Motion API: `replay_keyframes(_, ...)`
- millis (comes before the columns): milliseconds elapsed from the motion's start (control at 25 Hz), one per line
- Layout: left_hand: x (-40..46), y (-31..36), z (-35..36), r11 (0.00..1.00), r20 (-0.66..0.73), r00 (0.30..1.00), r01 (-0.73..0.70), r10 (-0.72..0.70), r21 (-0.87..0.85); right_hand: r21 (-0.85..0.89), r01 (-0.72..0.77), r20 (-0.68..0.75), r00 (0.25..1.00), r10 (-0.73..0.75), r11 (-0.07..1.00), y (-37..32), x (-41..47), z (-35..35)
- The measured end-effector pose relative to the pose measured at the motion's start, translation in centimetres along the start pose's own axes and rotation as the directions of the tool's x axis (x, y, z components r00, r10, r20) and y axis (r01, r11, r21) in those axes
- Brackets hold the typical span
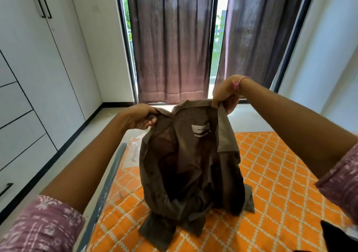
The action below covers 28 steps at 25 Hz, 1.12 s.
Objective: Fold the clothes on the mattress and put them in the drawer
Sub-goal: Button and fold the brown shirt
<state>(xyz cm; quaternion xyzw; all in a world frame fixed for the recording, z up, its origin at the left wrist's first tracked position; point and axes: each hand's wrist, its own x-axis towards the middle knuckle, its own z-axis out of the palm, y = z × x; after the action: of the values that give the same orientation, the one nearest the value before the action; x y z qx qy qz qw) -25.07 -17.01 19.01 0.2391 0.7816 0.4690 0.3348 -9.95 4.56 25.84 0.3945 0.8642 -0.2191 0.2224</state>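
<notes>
From the head camera, the person holds up an olive-brown shirt (190, 160) by its shoulders, inside facing the camera, the white label (200, 130) showing just below the collar. The left hand (138, 118) is at nine o'clock of the collar, fingers curled round the shoulder seam, thumb on top. The right hand (225, 94) sits higher, at one o'clock, pinching the other shoulder between curled fingers and thumb; a thread bracelet (240, 82) circles that wrist. The shirt hangs slack between them, its lower part and sleeves crumpled on the mattress (280, 174), which wears an orange cover with a white lattice. A clear plastic bag (133, 147) lies on the mattress at nine o'clock of the shirt, partly behind it. Something dark (337, 236) shows on the mattress at four o'clock, at the frame edge; what it is cannot be told. At the left stands a white wardrobe (38, 58) with drawers (17, 128) in its lower part, all closed. Brown curtains (170, 38) hang over the window at twelve o'clock. Pink patterned sleeves (38, 226) cover both upper forearms.
</notes>
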Motion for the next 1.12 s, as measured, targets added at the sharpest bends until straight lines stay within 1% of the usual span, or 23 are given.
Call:
replay_keyframes(80, 1.0, -0.3, -0.5, 0.984, 0.122, 0.981, 0.164, -0.154, -0.077, 0.204, 0.029, 0.012, 0.999, -0.032, 0.979, 0.1, 1.8, 0.1)
replay_keyframes(160, 2.9, -0.2, -0.8, 0.962, 0.080, 0.980, 0.193, -0.181, -0.191, 0.373, 0.086, -0.058, 0.996, -0.069, 0.924, 0.2, 3.9, 0.7)
replay_keyframes(200, 4.1, -0.1, -0.8, 0.938, 0.019, 0.988, 0.154, -0.155, -0.310, 0.520, 0.149, -0.123, 0.987, -0.099, 0.841, 0.2, 5.3, 1.0)
replay_keyframes(240, 5.3, 0.1, -0.6, 0.872, -0.045, 0.992, 0.080, -0.117, -0.483, 0.713, 0.214, -0.201, 0.975, -0.098, 0.667, 0.0, 6.9, 1.2)
replay_keyframes(280, 6.5, 0.2, -0.1, 0.773, -0.097, 0.993, -0.012, -0.064, -0.634, 0.855, 0.264, -0.259, 0.963, -0.073, 0.446, -0.2, 8.3, 1.8)
replay_keyframes(320, 7.5, -0.1, 0.5, 0.719, -0.137, 0.990, -0.110, 0.021, -0.686, 0.895, 0.303, -0.305, 0.951, -0.048, 0.327, -0.3, 9.7, 2.9)
replay_keyframes(360, 8.7, -1.1, 1.2, 0.762, -0.189, 0.975, -0.209, 0.115, -0.613, 0.850, 0.358, -0.378, 0.925, -0.025, 0.386, -0.1, 11.4, 4.3)
replay_keyframes(400, 9.6, -2.9, 2.1, 0.880, -0.222, 0.954, -0.277, 0.203, -0.387, 0.706, 0.386, -0.447, 0.893, -0.050, 0.594, 0.1, 13.0, 6.2)
replay_keyframes(440, 10.4, -5.5, 3.0, 0.956, -0.249, 0.930, -0.291, 0.270, -0.048, 0.531, 0.397, -0.467, 0.874, -0.132, 0.749, 0.3, 14.5, 8.7)
replay_keyframes(480, 11.1, -8.5, 4.0, 0.931, -0.288, 0.905, -0.233, 0.314, 0.282, 0.385, 0.409, -0.432, 0.872, -0.230, 0.827, 0.5, 16.0, 11.7)
replay_keyframes(520, 11.2, -11.9, 5.2, 0.871, -0.312, 0.902, -0.123, 0.298, 0.476, 0.328, 0.389, -0.346, 0.898, -0.274, 0.861, 1.0, 17.2, 14.9)
replay_keyframes(560, 10.9, -15.6, 6.7, 0.823, -0.293, 0.932, -0.010, 0.213, 0.569, 0.313, 0.343, -0.236, 0.931, -0.277, 0.886, 1.6, 18.0, 18.2)
replay_keyframes(600, 10.4, -19.0, 8.4, 0.791, -0.221, 0.971, 0.066, 0.088, 0.608, 0.265, 0.281, -0.142, 0.958, -0.251, 0.922, 2.2, 18.6, 21.1)
replay_keyframes(640, 9.9, -21.7, 10.3, 0.770, -0.112, 0.993, 0.100, -0.037, 0.630, 0.164, 0.223, -0.104, 0.972, -0.208, 0.961, 2.7, 18.8, 23.7)
replay_keyframes(680, 9.6, -23.6, 11.9, 0.755, -0.022, 0.994, 0.098, -0.111, 0.648, 0.047, 0.182, -0.162, 0.972, -0.172, 0.982, 3.4, 19.1, 25.5)
replay_keyframes(760, 9.4, -25.3, 14.1, 0.713, 0.046, 0.993, 0.043, -0.105, 0.700, -0.113, 0.024, -0.371, 0.927, -0.065, 0.993, 4.9, 19.0, 27.5)
replay_keyframes(840, 9.7, -25.3, 14.8, 0.656, 0.075, 0.995, -0.018, -0.059, 0.755, -0.056, -0.133, -0.463, 0.882, 0.092, 0.990, 6.4, 18.8, 28.0)
replay_keyframes(880, 9.7, -25.1, 15.1, 0.625, 0.108, 0.992, -0.045, -0.063, 0.779, 0.027, -0.167, -0.431, 0.887, 0.162, 0.986, 7.0, 18.7, 28.0)
replay_keyframes(920, 9.5, -25.0, 15.5, 0.594, 0.145, 0.986, -0.070, -0.079, 0.801, 0.081, -0.149, -0.368, 0.914, 0.169, 0.986, 7.5, 18.7, 28.1)
replay_keyframes(960, 9.0, -25.0, 15.9, 0.552, 0.179, 0.979, -0.096, -0.099, 0.828, 0.057, -0.085, -0.324, 0.941, 0.099, 0.995, 7.7, 18.5, 28.4)
replay_keyframes(1000, 8.5, -25.1, 16.3, 0.496, 0.206, 0.972, -0.122, -0.117, 0.860, -0.030, -0.011, -0.299, 0.954, 0.002, 0.999, 7.6, 18.2, 28.8)
replay_keyframes(1080, 7.0, -25.3, 16.8, 0.381, 0.231, 0.961, -0.158, -0.153, 0.911, -0.211, 0.122, -0.239, 0.956, -0.172, 0.970, 6.9, 16.7, 29.7)
replay_keyframes(1120, 6.2, -25.1, 17.0, 0.334, 0.239, 0.954, -0.170, -0.180, 0.927, -0.252, 0.170, -0.203, 0.953, -0.224, 0.953, 6.6, 16.0, 30.6)
